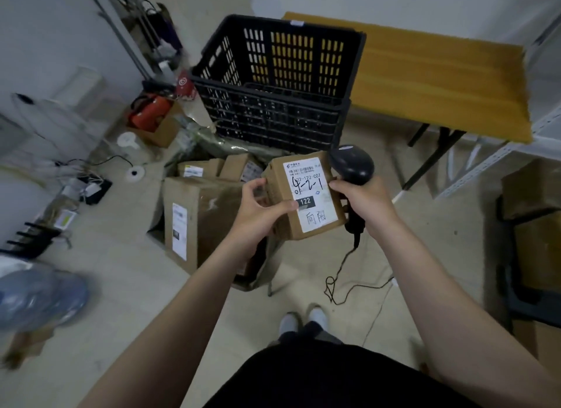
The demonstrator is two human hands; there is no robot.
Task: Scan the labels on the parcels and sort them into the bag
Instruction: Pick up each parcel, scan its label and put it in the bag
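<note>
A small brown cardboard parcel (279,177) with a white shipping label (309,195) facing me is held in front of me above the floor. My left hand (258,208) grips its left side, thumb lying on the label's lower edge. My right hand (367,202) grips a black corded barcode scanner (352,164), whose head sits at the parcel's upper right corner. One right finger touches the parcel's right edge. Below the parcel several more brown parcels (206,213) lie in a greenish bag (212,140) on the floor.
A black slotted plastic crate (276,82) stands behind the parcels. A yellow-topped table (440,79) is at the right, with boxes (534,225) beside it. Cables, a small box with an orange item (151,116) and clutter lie at the left. The scanner cable (343,274) trails on the floor.
</note>
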